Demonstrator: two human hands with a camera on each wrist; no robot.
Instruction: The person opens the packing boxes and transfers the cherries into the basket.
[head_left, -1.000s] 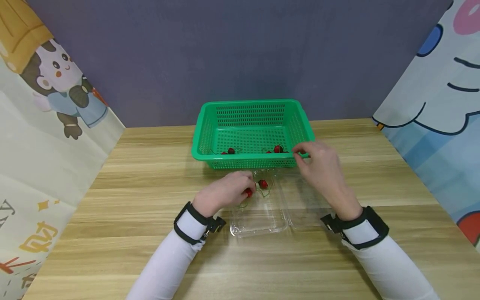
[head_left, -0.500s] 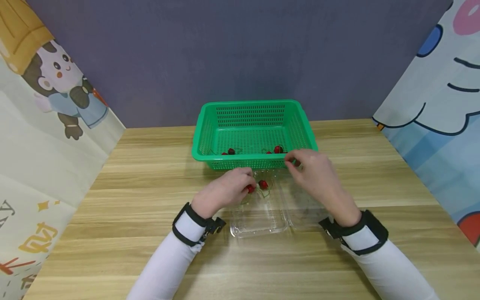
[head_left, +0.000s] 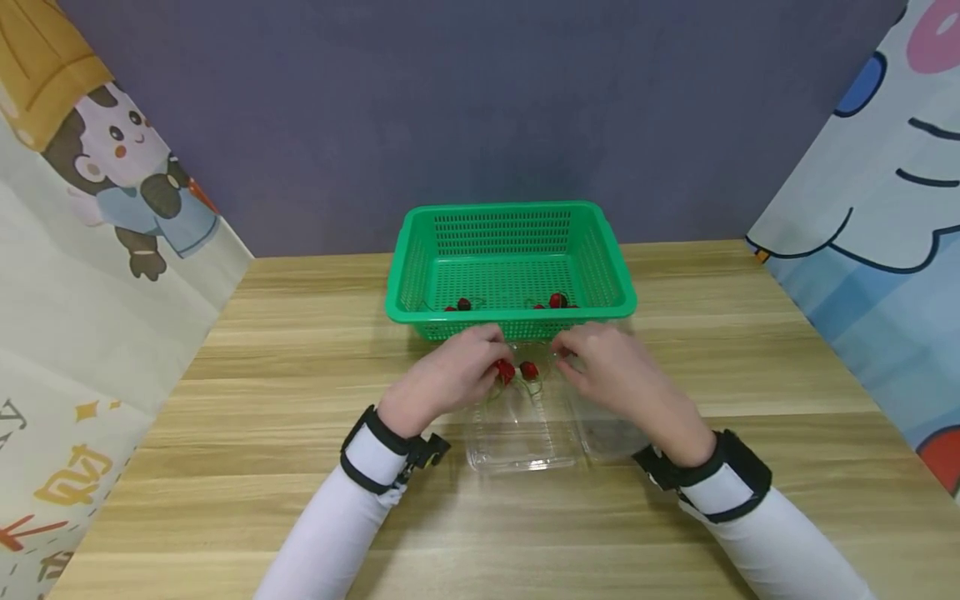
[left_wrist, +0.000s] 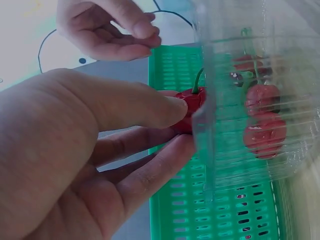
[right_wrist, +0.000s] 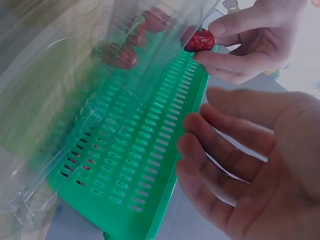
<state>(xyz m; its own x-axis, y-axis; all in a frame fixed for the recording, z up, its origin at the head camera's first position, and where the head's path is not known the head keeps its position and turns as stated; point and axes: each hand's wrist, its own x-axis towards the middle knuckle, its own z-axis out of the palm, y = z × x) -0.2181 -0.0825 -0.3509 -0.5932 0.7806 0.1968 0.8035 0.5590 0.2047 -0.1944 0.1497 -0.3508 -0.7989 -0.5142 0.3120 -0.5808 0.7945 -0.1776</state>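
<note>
My left hand (head_left: 453, 375) pinches a red cherry (left_wrist: 196, 98) between thumb and fingers at the far end of a clear plastic clamshell box (head_left: 521, 460). The cherry's green stem sticks up in the left wrist view. Through the plastic, several more cherries (left_wrist: 265, 135) show inside the box; one dark red cherry (head_left: 528, 370) lies just right of my left fingers. My right hand (head_left: 626, 379) hovers over the box's right part, near its far edge. Its fingers are loosely bent, and the right wrist view shows nothing between them (right_wrist: 240, 155).
Behind the box stands a green plastic basket (head_left: 510, 316) with slotted walls. Several cherries (head_left: 557, 301) lie in it along the near side. Wooden tabletop (head_left: 300, 358) surrounds both containers, with a dark grey wall (head_left: 495, 100) behind and printed cloths at the sides.
My right hand has moved from the basket's right rim toward me and left, over the box. My left hand, with the cherry, has shifted slightly toward the box's far end.
</note>
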